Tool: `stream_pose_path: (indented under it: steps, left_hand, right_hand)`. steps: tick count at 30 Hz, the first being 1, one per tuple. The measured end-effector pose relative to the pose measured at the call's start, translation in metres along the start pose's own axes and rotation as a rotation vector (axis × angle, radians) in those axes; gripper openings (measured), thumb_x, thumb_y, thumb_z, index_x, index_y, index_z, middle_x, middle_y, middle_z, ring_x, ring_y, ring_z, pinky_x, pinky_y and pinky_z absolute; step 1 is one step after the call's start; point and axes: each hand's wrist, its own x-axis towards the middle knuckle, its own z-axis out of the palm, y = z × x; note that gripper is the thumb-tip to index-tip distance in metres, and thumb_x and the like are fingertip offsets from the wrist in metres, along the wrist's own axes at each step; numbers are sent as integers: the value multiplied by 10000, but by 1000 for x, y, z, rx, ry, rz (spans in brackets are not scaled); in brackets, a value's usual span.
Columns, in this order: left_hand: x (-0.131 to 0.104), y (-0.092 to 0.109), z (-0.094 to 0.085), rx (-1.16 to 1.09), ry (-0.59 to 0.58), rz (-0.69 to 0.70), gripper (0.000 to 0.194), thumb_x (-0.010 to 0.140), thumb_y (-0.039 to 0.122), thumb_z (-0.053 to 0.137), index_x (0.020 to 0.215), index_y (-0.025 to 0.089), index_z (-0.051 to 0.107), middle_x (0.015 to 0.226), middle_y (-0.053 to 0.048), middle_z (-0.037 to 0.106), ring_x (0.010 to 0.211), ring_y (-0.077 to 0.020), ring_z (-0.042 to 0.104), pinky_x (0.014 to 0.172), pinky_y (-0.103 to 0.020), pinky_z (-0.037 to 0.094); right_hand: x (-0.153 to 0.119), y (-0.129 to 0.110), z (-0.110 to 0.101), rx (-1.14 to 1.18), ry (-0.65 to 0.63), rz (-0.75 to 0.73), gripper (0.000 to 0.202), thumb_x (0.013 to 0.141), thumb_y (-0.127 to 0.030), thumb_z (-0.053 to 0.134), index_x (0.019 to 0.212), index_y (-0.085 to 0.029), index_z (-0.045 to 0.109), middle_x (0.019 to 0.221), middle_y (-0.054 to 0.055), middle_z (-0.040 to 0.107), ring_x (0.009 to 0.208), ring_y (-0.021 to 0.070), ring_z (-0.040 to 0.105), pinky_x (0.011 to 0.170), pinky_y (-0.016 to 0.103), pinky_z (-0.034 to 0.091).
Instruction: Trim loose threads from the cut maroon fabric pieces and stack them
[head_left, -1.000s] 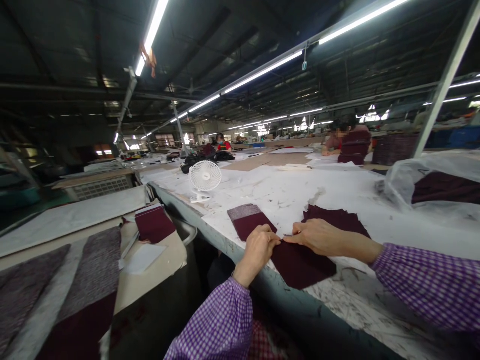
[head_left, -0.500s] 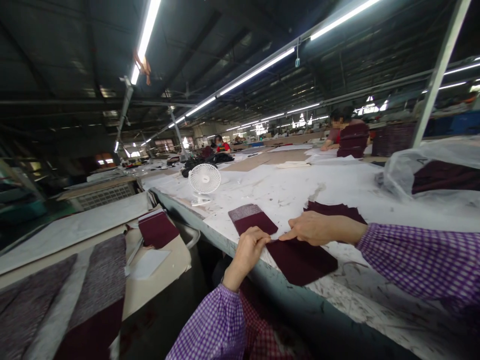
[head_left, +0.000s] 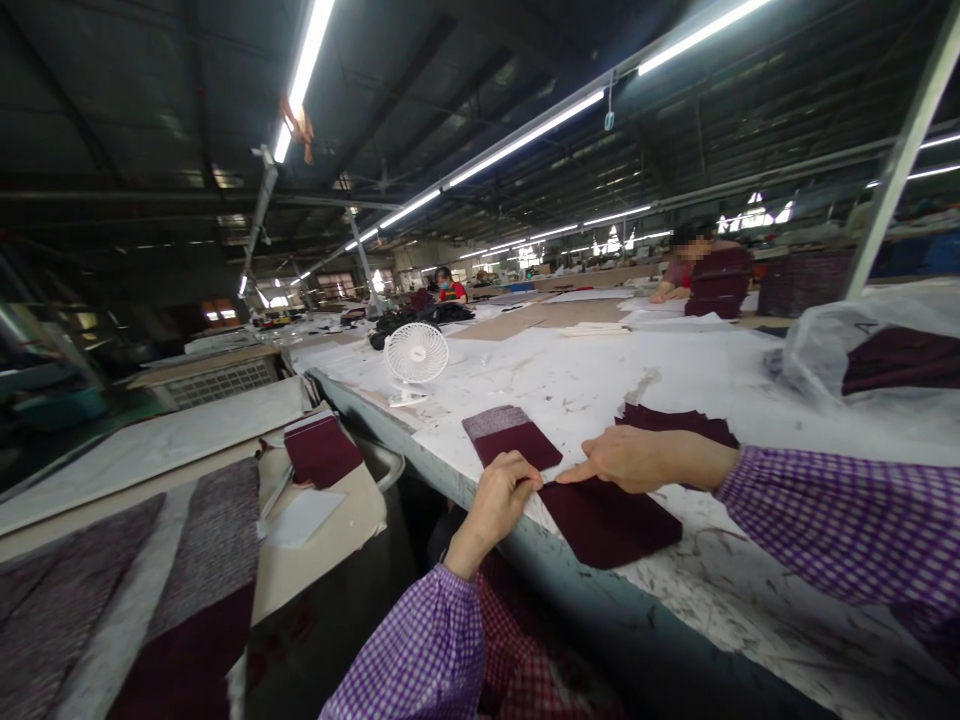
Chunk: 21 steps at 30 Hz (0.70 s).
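A dark maroon fabric piece (head_left: 615,525) lies on the white-covered table at its near edge. Thumb and fingers of my left hand (head_left: 497,500) pinch together at its left corner. From the right, my right hand (head_left: 630,460) rests over the upper edge of the same piece; its index finger is stretched out and presses near that corner, while its other fingers are partly hidden. Just beyond my left hand sits a maroon and speckled grey fabric piece (head_left: 514,437). Behind my right hand, more maroon fabric (head_left: 675,422) with jagged edges is partly covered.
A small white fan (head_left: 417,355) stands on the table (head_left: 510,370). To the right is a clear plastic bag (head_left: 817,340) with maroon fabric inside. At left, a lower surface holds a maroon stack (head_left: 322,450) and grey-maroon panels (head_left: 202,570). Two people work farther back.
The whole view has shifted slightly, with things sitting a little further right. Both hands keep the same places on the maroon fabric piece.
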Motion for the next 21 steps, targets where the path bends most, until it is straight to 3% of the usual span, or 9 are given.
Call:
stream_pose_path:
  steps: [6, 8, 11, 14, 17, 21]
  left_hand:
    - [0, -11, -7, -203, 0, -100, 232, 888, 231, 446, 811, 143, 647, 832, -40, 611, 771, -132, 564, 722, -245, 451]
    - [2, -13, -7, -158, 22, -131, 155, 845, 188, 492, 889, 152, 635, 897, -35, 604, 772, -123, 564, 722, -242, 459]
    - [9, -13, -3, 36, 19, -170, 244, 760, 149, 565, 1000, 161, 608, 984, -39, 570, 755, -124, 554, 726, -263, 474]
    - [17, -8, 2, 262, -33, -159, 254, 768, 194, 574, 1017, 156, 611, 1002, -63, 562, 892, -179, 553, 849, -321, 460]
    - [23, 0, 3, 448, -95, -123, 206, 807, 235, 544, 969, 144, 633, 1001, -95, 572, 1022, -229, 514, 922, -353, 426]
    - [28, 10, 2, 641, -169, -63, 199, 832, 251, 492, 870, 123, 640, 968, -132, 589, 1022, -268, 504, 900, -382, 430]
  right_hand:
    - [12, -25, -14, -95, -26, 39, 688, 744, 13, 423, 1333, -339, 470, 755, 57, 618, 552, 131, 495, 535, 258, 290]
    - [13, -30, -12, -110, -36, 68, 649, 775, -14, 434, 1341, -331, 460, 811, 78, 625, 578, 131, 522, 542, 251, 297]
    - [11, -29, -6, -46, -13, 201, 556, 815, -120, 494, 1337, -309, 463, 925, 108, 618, 667, 160, 566, 592, 259, 347]
    - [10, -21, -1, 212, -10, 324, 429, 795, -216, 572, 1221, -257, 557, 914, 75, 623, 789, 193, 577, 697, 290, 401]
    - [4, -3, -3, 510, -37, 298, 200, 755, -180, 600, 951, -184, 643, 793, 20, 629, 734, 152, 561, 682, 245, 414]
    - [-26, 37, -11, 570, 80, 341, 112, 814, -152, 519, 846, -128, 624, 792, 42, 649, 680, 120, 552, 607, 198, 412]
